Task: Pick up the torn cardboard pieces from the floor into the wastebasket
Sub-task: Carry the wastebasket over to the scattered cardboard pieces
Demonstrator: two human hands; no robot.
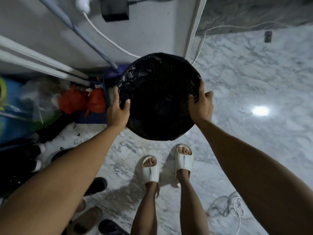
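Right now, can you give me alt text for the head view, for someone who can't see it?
Both hands grip the rim of a black wastebasket lined with a black bag: left hand on its left side, right hand on its right. Below are the person's feet in white slippers on a marble floor; no cardboard pieces are visible.

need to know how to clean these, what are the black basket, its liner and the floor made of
The round black slatted wastebasket looks like moulded plastic: thin, even ribs show inside its wall. The black crinkled bin liner looks like thin plastic film, wrinkled and slightly shiny. The white grey-veined floor looks like polished marble or marble-look tile, since it mirrors a lamp.
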